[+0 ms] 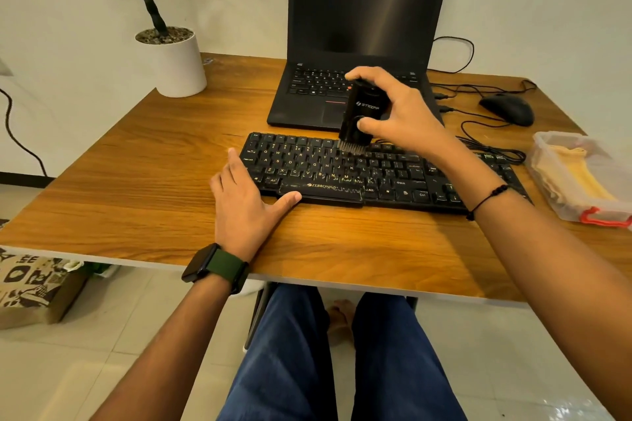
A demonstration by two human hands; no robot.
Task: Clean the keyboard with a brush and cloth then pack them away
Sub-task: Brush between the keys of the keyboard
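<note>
A black keyboard (383, 174) lies across the middle of the wooden table (136, 188). My right hand (400, 113) grips a black brush (362, 116) upright, its grey bristles touching the top key rows near the keyboard's centre. My left hand (246, 196) rests flat at the keyboard's left end, fingers straight along its side and thumb against the front edge. A yellow cloth (578, 171) lies inside a clear plastic box (547, 161) at the right edge of the table.
An open black laptop (362, 31) stands right behind the keyboard. A black mouse (508, 109) with cables lies at the back right. A white plant pot (178, 61) sits at the back left corner. A patterned paper bag (34, 284) is on the floor, left.
</note>
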